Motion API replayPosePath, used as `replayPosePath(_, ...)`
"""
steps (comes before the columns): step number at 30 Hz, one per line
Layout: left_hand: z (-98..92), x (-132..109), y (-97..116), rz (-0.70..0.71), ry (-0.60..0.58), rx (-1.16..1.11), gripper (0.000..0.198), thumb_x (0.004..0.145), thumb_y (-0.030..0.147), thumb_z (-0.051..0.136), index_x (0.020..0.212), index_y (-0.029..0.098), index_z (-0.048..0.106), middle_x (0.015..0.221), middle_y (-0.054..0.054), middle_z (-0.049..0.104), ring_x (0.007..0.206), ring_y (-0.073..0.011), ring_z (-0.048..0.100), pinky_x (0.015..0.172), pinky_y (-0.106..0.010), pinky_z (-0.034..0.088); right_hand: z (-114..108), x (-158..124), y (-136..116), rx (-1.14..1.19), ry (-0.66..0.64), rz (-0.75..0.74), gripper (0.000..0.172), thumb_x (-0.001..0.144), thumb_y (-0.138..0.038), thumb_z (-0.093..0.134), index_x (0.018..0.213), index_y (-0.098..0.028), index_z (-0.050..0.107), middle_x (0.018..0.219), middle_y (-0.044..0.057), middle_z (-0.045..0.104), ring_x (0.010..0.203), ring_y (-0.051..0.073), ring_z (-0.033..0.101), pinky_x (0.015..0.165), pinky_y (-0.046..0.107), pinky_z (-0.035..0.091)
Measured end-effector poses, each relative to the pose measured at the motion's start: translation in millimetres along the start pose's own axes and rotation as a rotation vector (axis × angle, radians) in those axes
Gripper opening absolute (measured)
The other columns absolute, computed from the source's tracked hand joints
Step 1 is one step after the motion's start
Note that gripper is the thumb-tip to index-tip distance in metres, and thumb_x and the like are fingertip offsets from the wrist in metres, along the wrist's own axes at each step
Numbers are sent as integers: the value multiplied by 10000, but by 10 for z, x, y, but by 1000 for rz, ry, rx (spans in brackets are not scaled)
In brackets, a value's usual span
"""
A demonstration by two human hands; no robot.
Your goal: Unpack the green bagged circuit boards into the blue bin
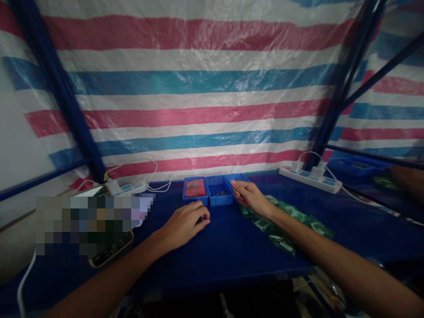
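Observation:
My left hand (185, 223) rests on the blue table (218, 251), fingers curled in a loose fist over a small dark part that I cannot make out. My right hand (250, 195) hovers at the right blue bin (237, 178), fingertips pinched on something tiny. Beside it stand a middle blue bin (217, 191) with small dark pieces and a left blue bin (195, 191) holding a red packet. A strip of green packets (288, 225) lies under my right forearm.
A white power strip (311, 179) with plugs lies at the back right, another power strip (126, 188) at the back left. A dark device (111, 254) sits at the left front. Blue frame posts and a striped tarp close the back. Another blue tray (359, 166) stands far right.

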State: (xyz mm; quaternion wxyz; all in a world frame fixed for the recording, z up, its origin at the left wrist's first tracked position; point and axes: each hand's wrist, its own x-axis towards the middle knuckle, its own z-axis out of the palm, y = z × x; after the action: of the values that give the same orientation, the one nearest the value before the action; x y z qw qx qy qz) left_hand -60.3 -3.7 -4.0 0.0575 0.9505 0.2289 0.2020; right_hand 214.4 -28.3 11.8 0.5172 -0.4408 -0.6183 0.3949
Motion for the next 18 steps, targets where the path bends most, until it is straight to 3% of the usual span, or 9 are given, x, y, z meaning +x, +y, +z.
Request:
replayPosePath(14, 17, -15, -11, -9, -20, -3, 92, 1042, 301, 599, 1044, 232, 661, 1035, -8, 640, 996, -188, 631, 863, -300, 486, 3, 10, 11, 14, 1, 1, 590, 912, -716, 623, 644, -227, 427, 483, -92, 315, 394, 70, 258, 394, 224, 196)
replayPosePath(18, 16, -10, -14, -2, -14, 2, 96, 1044, 304, 597, 1040, 228, 656, 1029, -10, 638, 994, -189, 629, 869, -306, 485, -11, 18, 29, -37, 24, -9, 580, 917, -718, 610, 659, -215, 485, 482, -75, 379, 394, 77, 313, 393, 224, 233)
